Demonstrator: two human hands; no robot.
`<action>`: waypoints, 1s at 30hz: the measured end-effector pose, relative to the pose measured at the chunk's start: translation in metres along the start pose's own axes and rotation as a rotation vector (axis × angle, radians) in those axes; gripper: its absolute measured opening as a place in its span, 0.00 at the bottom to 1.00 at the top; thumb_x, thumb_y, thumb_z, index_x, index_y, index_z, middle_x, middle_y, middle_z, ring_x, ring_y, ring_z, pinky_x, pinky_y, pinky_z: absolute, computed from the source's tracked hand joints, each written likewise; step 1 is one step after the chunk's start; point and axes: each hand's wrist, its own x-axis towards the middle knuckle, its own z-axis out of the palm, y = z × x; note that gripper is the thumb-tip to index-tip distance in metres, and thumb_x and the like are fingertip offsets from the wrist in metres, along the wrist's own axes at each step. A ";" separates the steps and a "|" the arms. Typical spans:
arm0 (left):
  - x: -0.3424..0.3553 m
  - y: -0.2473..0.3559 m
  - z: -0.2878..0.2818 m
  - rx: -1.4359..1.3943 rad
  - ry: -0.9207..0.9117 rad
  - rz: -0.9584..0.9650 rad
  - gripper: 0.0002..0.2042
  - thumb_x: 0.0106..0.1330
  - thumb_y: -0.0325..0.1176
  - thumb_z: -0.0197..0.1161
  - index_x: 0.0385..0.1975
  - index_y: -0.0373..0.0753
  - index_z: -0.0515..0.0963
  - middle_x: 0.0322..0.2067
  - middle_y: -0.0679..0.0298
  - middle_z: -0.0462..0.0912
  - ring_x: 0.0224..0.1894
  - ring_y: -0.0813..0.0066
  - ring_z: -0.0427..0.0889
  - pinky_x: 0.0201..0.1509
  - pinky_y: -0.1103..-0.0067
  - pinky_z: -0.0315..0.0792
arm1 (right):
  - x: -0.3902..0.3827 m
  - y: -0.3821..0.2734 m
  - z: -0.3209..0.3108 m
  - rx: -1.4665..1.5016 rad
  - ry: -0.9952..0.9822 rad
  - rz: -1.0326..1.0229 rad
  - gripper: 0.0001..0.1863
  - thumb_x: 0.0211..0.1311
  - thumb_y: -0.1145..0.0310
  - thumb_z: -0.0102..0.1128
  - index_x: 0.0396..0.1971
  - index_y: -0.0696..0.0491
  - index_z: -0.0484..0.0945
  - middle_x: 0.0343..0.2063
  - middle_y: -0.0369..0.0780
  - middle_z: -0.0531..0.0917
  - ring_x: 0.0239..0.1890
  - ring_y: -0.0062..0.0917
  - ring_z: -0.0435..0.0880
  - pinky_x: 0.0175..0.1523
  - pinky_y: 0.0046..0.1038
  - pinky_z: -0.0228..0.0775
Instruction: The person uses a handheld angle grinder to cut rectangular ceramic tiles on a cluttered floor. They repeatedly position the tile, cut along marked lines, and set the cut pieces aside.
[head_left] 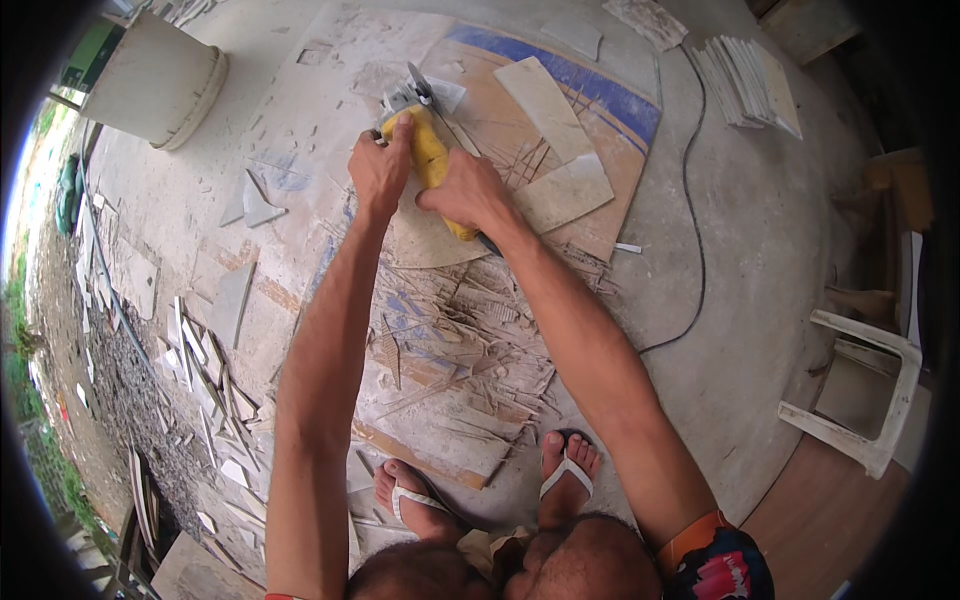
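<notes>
Both my hands are on a yellow handheld power cutter (431, 158) with a grey metal head and a thin dark disc at its far end. My left hand (378, 172) grips the front of it near the head, thumb laid along the top. Farther back, my right hand (468, 188) wraps round the yellow body. Beneath the cutter lies a pale tile (430, 248), partly hidden by my hands. To its right, one cut tile piece (568, 195) and a longer tile strip (540, 108) rest on a dusty brown board (615, 190) with a blue band.
A black cord (703, 190) curves across the concrete on the right. Stacked tiles (735, 85) lie at the far right, a white plastic chair (870, 400) nearer. A white bucket (160, 80) is at the far left. Sharp tile shards (235, 300) litter the left; my sandalled feet (415, 500) are close by.
</notes>
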 end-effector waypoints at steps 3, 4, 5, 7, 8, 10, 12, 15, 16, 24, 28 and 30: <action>-0.004 0.003 0.000 -0.005 -0.027 0.002 0.45 0.68 0.69 0.66 0.52 0.20 0.82 0.42 0.36 0.90 0.49 0.42 0.91 0.57 0.59 0.81 | -0.001 0.004 0.001 0.018 0.001 -0.007 0.32 0.44 0.57 0.78 0.45 0.68 0.84 0.41 0.63 0.90 0.48 0.55 0.92 0.54 0.44 0.86; -0.008 0.006 0.000 -0.005 -0.035 0.004 0.45 0.68 0.70 0.66 0.52 0.20 0.82 0.42 0.36 0.89 0.49 0.42 0.91 0.57 0.59 0.81 | -0.003 0.007 0.000 0.031 -0.008 -0.008 0.34 0.43 0.56 0.79 0.44 0.69 0.83 0.41 0.63 0.90 0.47 0.56 0.92 0.54 0.45 0.85; -0.011 0.008 0.000 -0.004 -0.050 0.002 0.45 0.68 0.70 0.66 0.52 0.20 0.82 0.42 0.35 0.89 0.49 0.42 0.91 0.57 0.59 0.81 | -0.005 0.010 -0.001 0.022 -0.017 -0.008 0.34 0.43 0.56 0.79 0.45 0.69 0.83 0.41 0.63 0.90 0.47 0.56 0.92 0.54 0.45 0.85; -0.014 0.007 -0.002 0.010 -0.070 0.001 0.46 0.67 0.71 0.67 0.52 0.19 0.81 0.43 0.35 0.89 0.50 0.42 0.91 0.57 0.59 0.81 | -0.009 0.011 -0.001 0.014 -0.038 -0.016 0.35 0.43 0.56 0.79 0.46 0.69 0.82 0.41 0.63 0.89 0.48 0.56 0.91 0.55 0.46 0.85; -0.017 0.005 -0.002 -0.001 -0.057 0.005 0.46 0.67 0.71 0.67 0.52 0.19 0.81 0.43 0.35 0.89 0.49 0.41 0.91 0.57 0.59 0.81 | -0.013 0.011 0.000 0.013 -0.024 -0.019 0.35 0.43 0.56 0.79 0.46 0.69 0.82 0.41 0.63 0.89 0.48 0.57 0.91 0.54 0.46 0.84; -0.026 0.004 0.000 -0.026 -0.036 0.013 0.46 0.66 0.71 0.67 0.51 0.19 0.81 0.43 0.35 0.89 0.49 0.41 0.91 0.56 0.59 0.81 | -0.020 0.017 0.004 0.010 0.009 -0.021 0.34 0.43 0.56 0.79 0.46 0.68 0.82 0.41 0.63 0.89 0.48 0.57 0.91 0.54 0.46 0.84; -0.036 0.005 0.001 -0.032 -0.064 -0.002 0.46 0.66 0.71 0.68 0.51 0.19 0.81 0.44 0.35 0.89 0.49 0.41 0.91 0.57 0.59 0.81 | -0.029 0.025 0.007 0.017 0.040 -0.031 0.34 0.43 0.56 0.79 0.46 0.68 0.82 0.41 0.62 0.90 0.47 0.57 0.91 0.54 0.46 0.84; -0.048 0.008 0.002 -0.034 -0.061 -0.001 0.45 0.66 0.70 0.69 0.51 0.20 0.82 0.44 0.35 0.89 0.49 0.42 0.91 0.57 0.59 0.80 | -0.037 0.032 0.007 0.020 0.057 -0.025 0.33 0.44 0.56 0.78 0.45 0.68 0.82 0.40 0.62 0.89 0.47 0.57 0.91 0.53 0.46 0.83; -0.049 0.007 0.002 -0.036 -0.048 0.006 0.45 0.66 0.69 0.69 0.51 0.20 0.82 0.44 0.35 0.89 0.49 0.42 0.91 0.57 0.59 0.80 | -0.039 0.032 0.006 0.021 0.056 -0.021 0.33 0.44 0.56 0.78 0.45 0.68 0.82 0.40 0.62 0.89 0.47 0.57 0.91 0.53 0.46 0.83; -0.021 0.008 0.004 -0.034 -0.023 -0.015 0.44 0.67 0.68 0.68 0.52 0.19 0.82 0.43 0.35 0.89 0.50 0.42 0.91 0.57 0.59 0.81 | -0.015 0.014 0.003 0.018 0.017 -0.001 0.32 0.44 0.57 0.78 0.43 0.69 0.83 0.41 0.62 0.90 0.47 0.55 0.92 0.53 0.45 0.84; -0.018 0.007 0.002 -0.028 -0.047 0.004 0.45 0.67 0.69 0.68 0.51 0.18 0.82 0.43 0.35 0.89 0.49 0.42 0.91 0.55 0.59 0.81 | -0.010 0.014 0.001 0.038 -0.042 0.026 0.33 0.43 0.56 0.78 0.44 0.69 0.83 0.41 0.63 0.90 0.48 0.56 0.91 0.54 0.45 0.84; -0.025 0.006 0.003 -0.041 -0.049 0.008 0.44 0.67 0.69 0.67 0.50 0.18 0.81 0.42 0.34 0.89 0.48 0.43 0.91 0.54 0.59 0.81 | -0.015 0.017 0.004 0.019 -0.001 0.001 0.34 0.43 0.56 0.79 0.45 0.69 0.82 0.41 0.63 0.89 0.48 0.56 0.91 0.54 0.46 0.84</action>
